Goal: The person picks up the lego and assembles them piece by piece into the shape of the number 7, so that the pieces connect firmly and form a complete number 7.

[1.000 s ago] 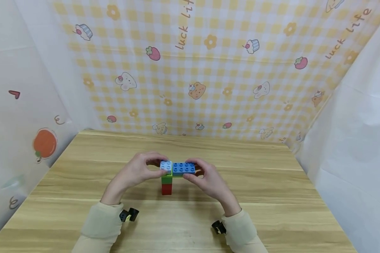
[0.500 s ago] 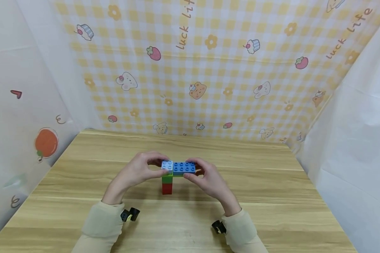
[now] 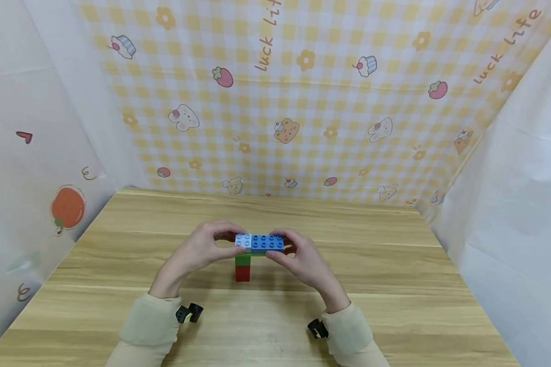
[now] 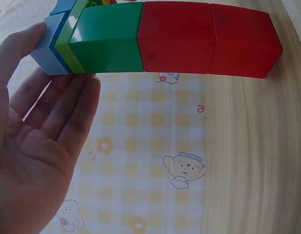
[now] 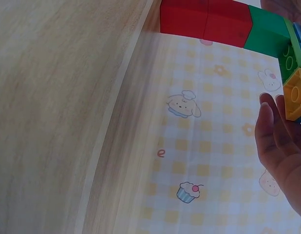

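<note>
My left hand pinches a light blue brick between thumb and fingers. From the other side, my right hand grips the right end of a longer blue brick. The two bricks sit side by side on a thin lime green plate. Under the plate's left end stands a column: a green brick over two red bricks. An orange brick hangs beneath the plate's other end, beside my right fingers, its hollow underside showing in the right wrist view.
The column stands on a wood-grain table. Behind it rises a yellow checked cloth, and white sheets hang at both sides. Each sleeve cuff carries a small black device.
The light blue brick has shifted slightly right against the blue brick, and the lime sliver between them has gone. Both hands keep their hold.
</note>
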`<state>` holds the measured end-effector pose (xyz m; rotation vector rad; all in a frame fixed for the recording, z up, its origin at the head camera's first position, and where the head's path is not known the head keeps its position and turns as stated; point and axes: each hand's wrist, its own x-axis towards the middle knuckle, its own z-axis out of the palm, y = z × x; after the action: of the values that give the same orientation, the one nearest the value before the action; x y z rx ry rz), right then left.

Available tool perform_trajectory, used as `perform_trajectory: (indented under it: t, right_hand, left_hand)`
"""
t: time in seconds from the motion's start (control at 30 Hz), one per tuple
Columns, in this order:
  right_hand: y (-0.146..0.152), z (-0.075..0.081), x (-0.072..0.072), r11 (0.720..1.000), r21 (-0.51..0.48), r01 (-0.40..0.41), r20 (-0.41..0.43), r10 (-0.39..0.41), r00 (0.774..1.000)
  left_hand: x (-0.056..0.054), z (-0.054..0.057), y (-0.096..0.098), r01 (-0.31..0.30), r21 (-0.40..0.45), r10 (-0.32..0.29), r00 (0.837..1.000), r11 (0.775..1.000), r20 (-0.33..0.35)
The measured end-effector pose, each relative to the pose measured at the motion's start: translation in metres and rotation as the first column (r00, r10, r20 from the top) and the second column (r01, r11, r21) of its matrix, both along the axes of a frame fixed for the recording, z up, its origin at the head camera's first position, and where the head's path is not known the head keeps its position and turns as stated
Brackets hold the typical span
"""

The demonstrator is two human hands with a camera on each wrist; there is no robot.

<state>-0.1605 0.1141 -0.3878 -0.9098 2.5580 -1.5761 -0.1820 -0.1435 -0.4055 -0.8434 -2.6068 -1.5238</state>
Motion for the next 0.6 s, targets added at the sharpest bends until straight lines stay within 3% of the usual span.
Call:
perform_trajectory:
  t: [0.6]
  right_hand:
    - [0.0, -0.0023, -0.0013, 1.0, -0.019, -0.006, 0.022, 0.007, 1.0]
  left_hand:
    - [-0.0008, -0.0074, 0.0003, 0.021, 0.057, -0.024, 0.998, 0.998, 0.062]
